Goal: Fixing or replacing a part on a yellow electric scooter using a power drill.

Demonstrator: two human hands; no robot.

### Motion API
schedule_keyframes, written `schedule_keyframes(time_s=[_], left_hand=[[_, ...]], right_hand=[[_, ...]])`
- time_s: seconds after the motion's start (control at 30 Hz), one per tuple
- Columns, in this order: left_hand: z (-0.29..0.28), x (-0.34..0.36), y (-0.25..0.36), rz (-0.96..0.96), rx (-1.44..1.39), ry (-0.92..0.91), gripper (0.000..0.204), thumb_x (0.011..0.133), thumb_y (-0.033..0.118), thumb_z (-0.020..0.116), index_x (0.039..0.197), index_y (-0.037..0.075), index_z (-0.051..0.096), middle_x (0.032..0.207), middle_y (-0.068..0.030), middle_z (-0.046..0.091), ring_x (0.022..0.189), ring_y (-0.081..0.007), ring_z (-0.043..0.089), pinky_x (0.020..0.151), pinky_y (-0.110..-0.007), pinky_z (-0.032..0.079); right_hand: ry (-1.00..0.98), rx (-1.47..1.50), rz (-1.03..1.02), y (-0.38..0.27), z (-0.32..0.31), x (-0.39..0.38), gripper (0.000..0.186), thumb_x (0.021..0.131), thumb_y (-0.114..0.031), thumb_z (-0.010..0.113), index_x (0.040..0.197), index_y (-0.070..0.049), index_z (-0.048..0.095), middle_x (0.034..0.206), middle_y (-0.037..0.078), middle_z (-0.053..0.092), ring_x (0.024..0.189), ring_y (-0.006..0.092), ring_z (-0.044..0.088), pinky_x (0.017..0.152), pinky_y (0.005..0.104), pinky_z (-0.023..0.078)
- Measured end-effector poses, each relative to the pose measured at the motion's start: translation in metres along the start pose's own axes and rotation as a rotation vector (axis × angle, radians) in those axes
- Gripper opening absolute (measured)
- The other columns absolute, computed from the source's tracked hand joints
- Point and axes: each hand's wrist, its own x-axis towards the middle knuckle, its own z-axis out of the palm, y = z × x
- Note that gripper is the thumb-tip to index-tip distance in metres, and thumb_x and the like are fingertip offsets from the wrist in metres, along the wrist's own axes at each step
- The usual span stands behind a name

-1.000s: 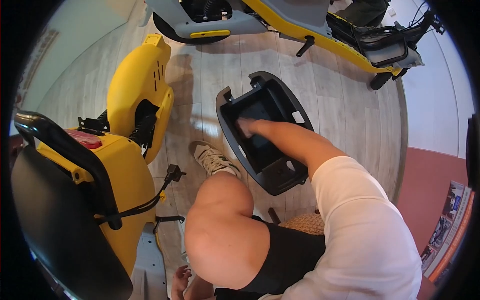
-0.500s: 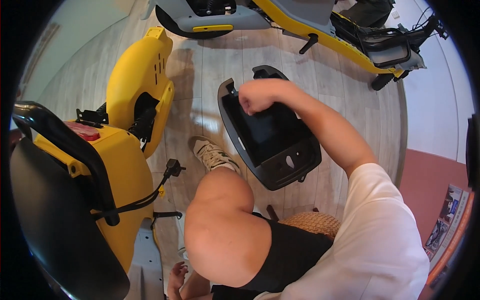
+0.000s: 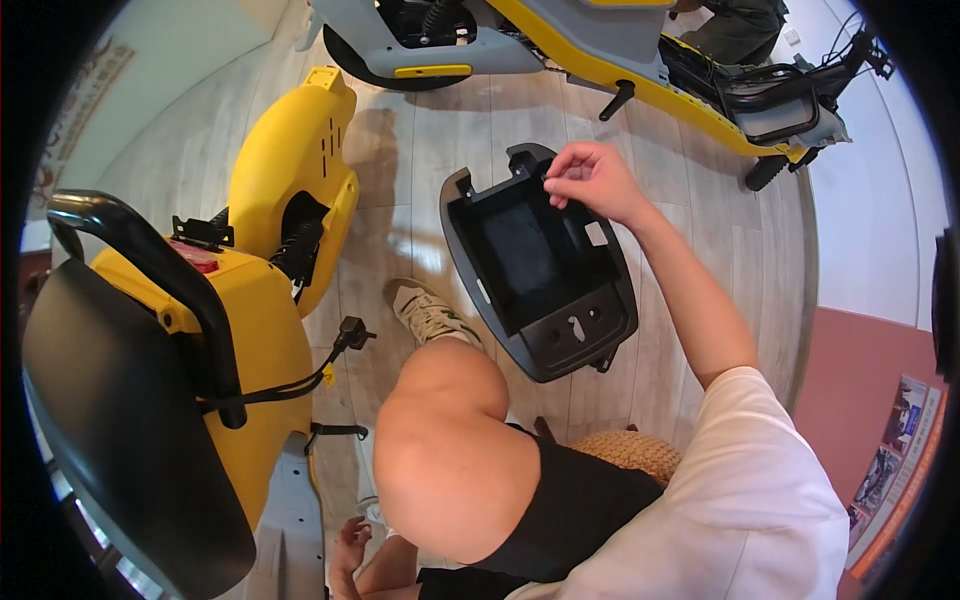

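Right hand (image 3: 592, 178) pinches far rim of black tray (image 3: 540, 270); left hand (image 3: 347, 548) low, grip unclear.

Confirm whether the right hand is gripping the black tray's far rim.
Yes: the right hand closes on the far rim of the black tray.

The scene was brightly and evenly lit, daylight-like, with soft shadows. A dim shadow lay on the wooden floor (image 3: 400, 170) left of the right hand's fingers (image 3: 572, 165), beside the yellow body panel (image 3: 290, 190). A pale sheen showed on the floor below and left of those fingers, and mild glare on the black tray (image 3: 545, 270) just under them. Focus was sharp at the centre. Fisheye distortion bent the floorboards and wall line toward the rim, and a black vignette closed the corners. The black seat (image 3: 110, 420) at far left was softer.
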Motion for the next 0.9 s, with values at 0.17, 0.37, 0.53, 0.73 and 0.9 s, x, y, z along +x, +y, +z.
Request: schedule_keyframes(time_s=[0.17, 0.37, 0.53, 0.73, 0.9], left_hand=[[0.0, -0.007, 0.007, 0.069, -0.005, 0.008, 0.039, 0.092, 0.018, 0.063, 0.125, 0.0, 0.055, 0.101, -0.0155, 0.069, 0.086, -0.0199, 0.067, 0.077, -0.032, 0.053], [0.0, -0.007, 0.009, -0.044, 0.018, -0.012, 0.039, 0.092, 0.018, 0.063, 0.125, -0.001, 0.055, 0.1, -0.0159, 0.067, 0.084, -0.0197, 0.065, 0.075, -0.032, 0.053], [-0.002, 0.006, 0.005, 0.008, -0.044, -0.034, 0.039, 0.092, 0.019, 0.063, 0.124, -0.001, 0.055, 0.1, -0.0151, 0.068, 0.084, -0.0195, 0.065, 0.074, -0.031, 0.053], [-0.001, 0.005, -0.029, 0.121, -0.02, -0.035, 0.038, 0.091, 0.018, 0.063, 0.123, -0.001, 0.055, 0.102, -0.0164, 0.069, 0.085, -0.0212, 0.067, 0.074, -0.033, 0.054], [-0.003, 0.013, 0.002, 0.221, 0.155, -0.064, 0.038, 0.09, 0.016, 0.064, 0.123, -0.002, 0.055, 0.102, -0.0165, 0.069, 0.086, -0.0209, 0.067, 0.075, -0.033, 0.054]], right_hand=[[-0.322, -0.524, 0.307, 0.021, 0.042, 0.008, 0.011, 0.078, -0.006, 0.072, 0.088, -0.001, 0.07, 0.076, 0.01, 0.069, 0.058, 0.0125, 0.066, 0.056, 0.0262, 0.053], [-0.862, -1.396, 0.31, 0.12, 0.115, 0.032, 0.022, 0.067, -0.007, 0.071, 0.087, 0.001, 0.071, 0.094, 0.021, 0.069, 0.09, 0.0326, 0.068, 0.076, 0.0405, 0.055], [-0.911, -1.006, 1.102, 0.206, 0.087, 0.053, 0.028, 0.08, -0.009, 0.07, 0.108, -0.003, 0.068, 0.106, 0.017, 0.069, 0.087, 0.027, 0.069, 0.073, 0.0368, 0.057], [-0.354, -1.437, 0.239, 0.2, 0.078, 0.061, 0.019, 0.083, -0.013, 0.057, 0.083, -0.003, 0.073, 0.093, 0.019, 0.07, 0.09, 0.0325, 0.069, 0.079, 0.0412, 0.056], [-0.436, -1.503, 0.102, 0.207, 0.052, 0.057, 0.025, 0.084, -0.015, 0.051, 0.082, -0.002, 0.072, 0.091, 0.019, 0.07, 0.086, 0.0347, 0.069, 0.079, 0.0425, 0.055]])
